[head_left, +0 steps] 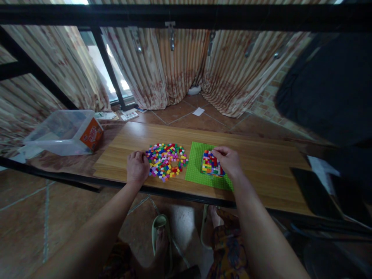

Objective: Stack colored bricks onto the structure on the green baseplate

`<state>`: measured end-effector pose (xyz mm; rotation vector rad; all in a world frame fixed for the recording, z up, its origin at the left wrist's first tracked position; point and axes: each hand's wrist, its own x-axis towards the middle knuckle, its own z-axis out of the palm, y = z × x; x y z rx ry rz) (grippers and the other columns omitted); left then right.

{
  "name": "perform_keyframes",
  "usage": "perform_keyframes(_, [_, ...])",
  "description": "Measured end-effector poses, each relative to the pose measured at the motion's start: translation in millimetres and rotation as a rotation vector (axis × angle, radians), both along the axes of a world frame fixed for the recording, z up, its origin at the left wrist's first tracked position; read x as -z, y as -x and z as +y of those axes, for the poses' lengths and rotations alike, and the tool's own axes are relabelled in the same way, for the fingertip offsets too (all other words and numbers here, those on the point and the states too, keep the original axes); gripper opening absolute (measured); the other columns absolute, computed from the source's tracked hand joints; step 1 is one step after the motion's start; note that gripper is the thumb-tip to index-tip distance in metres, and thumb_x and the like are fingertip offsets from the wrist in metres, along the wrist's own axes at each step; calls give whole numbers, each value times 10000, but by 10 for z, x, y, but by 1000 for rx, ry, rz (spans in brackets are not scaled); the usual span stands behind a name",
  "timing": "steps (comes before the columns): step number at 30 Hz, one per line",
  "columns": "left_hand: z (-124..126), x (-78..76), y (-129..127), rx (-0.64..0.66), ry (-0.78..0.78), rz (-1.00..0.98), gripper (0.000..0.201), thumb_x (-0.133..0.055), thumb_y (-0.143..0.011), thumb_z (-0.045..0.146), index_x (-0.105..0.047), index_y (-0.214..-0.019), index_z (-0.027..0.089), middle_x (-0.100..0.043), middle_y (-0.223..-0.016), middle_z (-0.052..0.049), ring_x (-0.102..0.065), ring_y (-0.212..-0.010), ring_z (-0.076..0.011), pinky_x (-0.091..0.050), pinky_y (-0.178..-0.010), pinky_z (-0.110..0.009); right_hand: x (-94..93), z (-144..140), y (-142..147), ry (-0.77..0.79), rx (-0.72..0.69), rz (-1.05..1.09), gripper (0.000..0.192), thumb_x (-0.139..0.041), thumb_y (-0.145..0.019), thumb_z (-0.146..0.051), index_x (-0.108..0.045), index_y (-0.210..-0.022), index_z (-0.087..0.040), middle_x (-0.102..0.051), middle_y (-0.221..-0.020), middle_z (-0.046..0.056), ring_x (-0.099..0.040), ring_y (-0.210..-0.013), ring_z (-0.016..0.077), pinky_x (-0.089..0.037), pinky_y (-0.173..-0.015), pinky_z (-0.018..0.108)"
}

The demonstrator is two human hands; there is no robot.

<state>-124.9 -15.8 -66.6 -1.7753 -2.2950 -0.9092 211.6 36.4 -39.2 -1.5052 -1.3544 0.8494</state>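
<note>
A loose pile of small, many-coloured toy building bricks (167,159) lies on the wooden table. My left hand (137,166) rests at the pile's left edge with its fingers curled in; whatever they may hold is hidden. To the right of the pile lies a green studded baseplate (193,166). On it stands a multicoloured block built of bricks (209,164). My right hand (229,159) is over the upper right of this block, thumb and forefinger pinched together at its top. It covers part of the block, and anything between the fingertips is too small to make out.
The long wooden table (255,170) has a dark metal frame. A clear plastic box (62,131) with an orange label stands beyond its left end. Dark flat objects (315,192) lie at the right end. A black bar (186,16) crosses above, and curtains (162,69) hang behind.
</note>
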Motion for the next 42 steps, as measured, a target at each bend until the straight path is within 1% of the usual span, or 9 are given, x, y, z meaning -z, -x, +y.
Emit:
perform_keyframes(11, [13,-11,-2,2,19,27,255,-418,-856,225,-652,-930,155,-657,-993,-145,-573,-1028,-295,-442,-969,-444,41,30,41,-24,19,-111,207,-619,-740,-357,-736,-754,-187,-733,-736,47,-638,-679,176,-480,-701,311])
perform_keyframes(19, [4,-6,-8,3,7,1,247,-430,-850,221,-653,-935,157,-652,-995,-143,-563,-1041,-295,-438,-977,-454,-5,9,70,-29,26,-166,197,-616,-732,-338,-730,-744,-177,-726,-712,45,-625,-652,171,-466,-658,297])
perform_keyframes(26, [10,-1,2,11,23,19,252,-427,-848,210,-658,-935,162,-656,-985,-140,-561,-1029,-303,-440,-969,-465,34,20,41,-43,23,-45,258,-626,-724,-403,-721,-755,-166,-716,-711,45,-619,-660,171,-457,-660,294])
perform_keyframes(29, [15,12,9,9,8,20,252,-427,-848,215,-656,-937,162,-655,-987,-143,-561,-1034,-305,-442,-964,-469,-20,22,-35,-91,144,-12,321,-593,-765,-457,-705,-781,-156,-697,-698,45,-603,-643,170,-445,-639,290])
perform_keyframes(31, [17,18,10,12,3,13,243,-429,-846,216,-653,-928,167,-654,-983,-138,-565,-1029,-301,-443,-961,-465,-100,-7,-59,-180,244,-31,326,-572,-804,-457,-693,-792,-155,-690,-711,46,-604,-662,171,-444,-655,293])
perform_keyframes(33, [18,19,8,8,4,6,235,-428,-847,215,-650,-913,172,-653,-975,-134,-569,-1016,-297,-446,-955,-458,-193,-82,-14,-292,271,-49,306,-554,-843,-434,-685,-811,-159,-687,-738,43,-609,-695,170,-447,-682,295])
perform_keyframes(36, [14,18,-1,5,7,4,230,-423,-855,211,-644,-902,175,-652,-973,-132,-569,-1014,-291,-447,-957,-448,-306,-297,217,-394,115,-29,267,-539,-884,-403,-678,-856,-177,-679,-772,27,-607,-700,157,-454,-673,283])
perform_keyframes(39, [6,19,-10,-2,5,-5,223,-426,-861,203,-642,-910,173,-651,-984,-134,-567,-1028,-287,-444,-963,-438,-335,-581,576,-407,-237,-125,183,-551,-902,-327,-684,-861,-208,-683,-835,20,-617,-777,154,-458,-722,281])
perform_keyframes(42, [-3,22,-15,-5,4,-10,215,-433,-867,202,-640,-918,171,-648,-993,-137,-565,-1034,-285,-447,-955,-435,-260,-810,921,-351,-577,-281,143,-550,-912,-236,-692,-902,-220,-675,-907,29,-611,-849,158,-454,-770,287])
